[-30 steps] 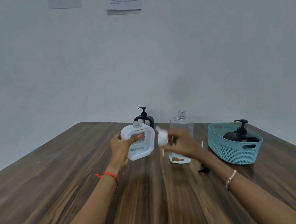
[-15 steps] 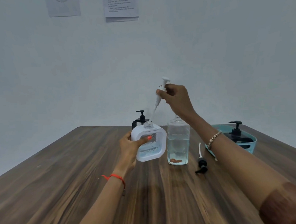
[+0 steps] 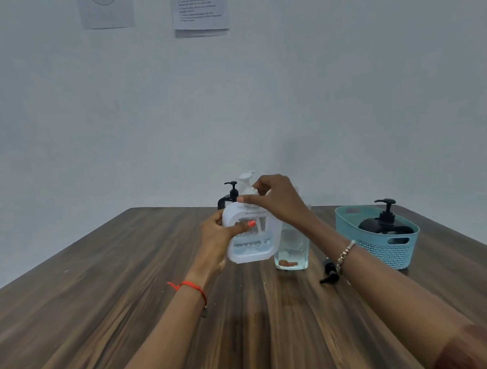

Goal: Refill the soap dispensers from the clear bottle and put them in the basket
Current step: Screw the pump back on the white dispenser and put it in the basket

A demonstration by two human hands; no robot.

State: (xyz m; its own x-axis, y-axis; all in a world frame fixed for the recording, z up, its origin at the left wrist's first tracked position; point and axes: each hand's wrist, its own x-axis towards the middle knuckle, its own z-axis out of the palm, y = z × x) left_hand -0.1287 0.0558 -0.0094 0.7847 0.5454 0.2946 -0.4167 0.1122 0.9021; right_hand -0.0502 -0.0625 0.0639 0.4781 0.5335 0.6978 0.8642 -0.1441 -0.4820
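- Head view: my left hand [image 3: 220,238] grips the white soap dispenser [image 3: 252,250], and my right hand [image 3: 277,200] pinches its white pump [image 3: 246,180] at the neck, just beside the clear bottle [image 3: 292,251].
- My judgement of the risk: a crooked pump would leak in the teal basket [image 3: 377,250], and my right forearm could topple the bottle.

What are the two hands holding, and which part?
The left hand grips the white dispenser by its side, thumb across the front. The right hand pinches the white pump at its collar.
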